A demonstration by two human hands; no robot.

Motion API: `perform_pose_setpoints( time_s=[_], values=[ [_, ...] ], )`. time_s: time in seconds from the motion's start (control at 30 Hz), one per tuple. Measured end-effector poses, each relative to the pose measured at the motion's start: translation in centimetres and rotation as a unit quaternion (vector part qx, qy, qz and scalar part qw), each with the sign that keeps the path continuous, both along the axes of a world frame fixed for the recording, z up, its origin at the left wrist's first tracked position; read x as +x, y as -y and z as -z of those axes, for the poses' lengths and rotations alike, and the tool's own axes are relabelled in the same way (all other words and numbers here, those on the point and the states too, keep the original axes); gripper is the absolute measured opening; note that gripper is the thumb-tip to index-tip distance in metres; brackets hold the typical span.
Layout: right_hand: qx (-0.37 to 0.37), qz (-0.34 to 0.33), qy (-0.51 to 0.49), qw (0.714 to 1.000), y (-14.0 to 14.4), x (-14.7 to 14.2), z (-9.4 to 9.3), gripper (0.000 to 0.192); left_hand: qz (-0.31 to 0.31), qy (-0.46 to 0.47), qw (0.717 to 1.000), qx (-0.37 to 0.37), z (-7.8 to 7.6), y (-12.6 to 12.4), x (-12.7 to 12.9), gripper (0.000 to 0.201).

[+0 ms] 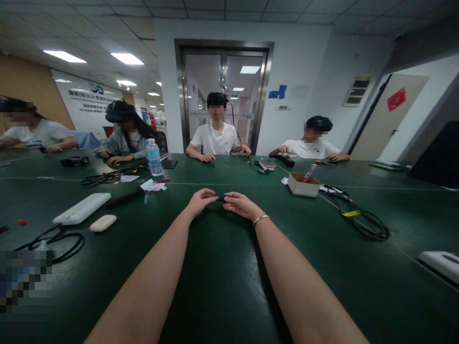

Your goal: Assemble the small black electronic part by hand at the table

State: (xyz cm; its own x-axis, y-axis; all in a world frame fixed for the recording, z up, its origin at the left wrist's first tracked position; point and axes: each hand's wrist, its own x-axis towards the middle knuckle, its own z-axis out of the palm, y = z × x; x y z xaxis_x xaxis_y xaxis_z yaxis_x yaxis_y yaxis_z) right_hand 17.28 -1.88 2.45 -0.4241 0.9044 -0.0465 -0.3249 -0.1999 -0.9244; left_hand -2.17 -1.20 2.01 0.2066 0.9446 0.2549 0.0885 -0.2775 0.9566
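Observation:
Both my arms reach forward over the green table (pixel 218 267), and the hands meet near its middle. Between the fingertips is a small, dark, slim object (pixel 220 198) with a lighter end on the left; its exact kind is too small to tell. My left hand (pixel 201 201) pinches the lighter end. On the other side, my right hand (pixel 241 204), with a silver bracelet (pixel 260 220) at the wrist, has its fingers closed on the black end. The object is held roughly level, just above or near the tabletop.
Left of my arms lie a white mouse (pixel 103 223), a white power bank-like box (pixel 82 209) and black cables (pixel 68 246). Farther off stands a water bottle (pixel 154 157). A cardboard box (pixel 303 185) and a coiled cable (pixel 362 220) are on the right. Several people sit opposite.

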Motion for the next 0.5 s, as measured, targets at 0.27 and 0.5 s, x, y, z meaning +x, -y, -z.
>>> perform_pose_setpoints(
  time_s=[0.27, 0.5],
  values=[
    [0.006, -0.003, 0.004, 1.000, -0.07, 0.04, 0.10, 0.026, -0.004, -0.047, 0.998, -0.037, 0.10, -0.24, 0.11, 0.035],
    [0.008, 0.000, 0.016, 1.000, -0.17, 0.01, 0.17, 0.026, 0.011, -0.063, 0.997, -0.032, 0.14, -0.13, 0.21, 0.034]
  ],
)
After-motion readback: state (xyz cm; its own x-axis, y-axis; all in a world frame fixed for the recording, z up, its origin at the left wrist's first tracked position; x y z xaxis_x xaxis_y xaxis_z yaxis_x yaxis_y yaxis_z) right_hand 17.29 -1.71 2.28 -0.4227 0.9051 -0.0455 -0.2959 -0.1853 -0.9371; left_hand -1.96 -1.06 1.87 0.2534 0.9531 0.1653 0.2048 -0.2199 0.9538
